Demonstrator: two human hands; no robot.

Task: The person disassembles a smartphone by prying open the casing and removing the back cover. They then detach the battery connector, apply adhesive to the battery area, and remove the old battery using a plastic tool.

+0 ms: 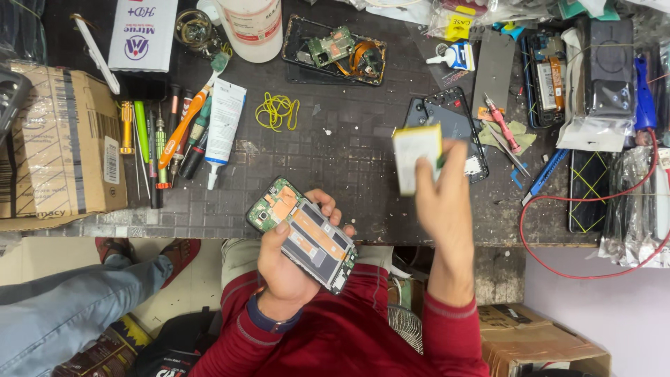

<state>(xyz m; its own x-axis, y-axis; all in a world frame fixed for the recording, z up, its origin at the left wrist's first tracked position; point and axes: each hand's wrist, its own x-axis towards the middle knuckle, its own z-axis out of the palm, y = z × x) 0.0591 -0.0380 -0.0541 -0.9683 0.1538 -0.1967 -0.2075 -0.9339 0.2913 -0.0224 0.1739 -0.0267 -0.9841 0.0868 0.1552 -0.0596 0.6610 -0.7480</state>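
Dark workbench (349, 160); left hand (289, 262) grips opened phone (303, 234); right hand (443, 199) raised, grips battery (417, 157)

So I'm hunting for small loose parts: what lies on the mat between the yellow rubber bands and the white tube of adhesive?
In the head view, nothing: the stretch between the yellow rubber bands and the white tube of adhesive is bare dark mat.

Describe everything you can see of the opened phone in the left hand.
The opened phone is a flat rectangular body with its back cover off. A green circuit board fills its upper-left end, and copper-orange strips run along the grey middle. It lies tilted diagonally over the table edge, above the red-sleeved lap. The left hand grips it from below, thumb on its face and fingertips curling over the far edge. Nothing else touches it.
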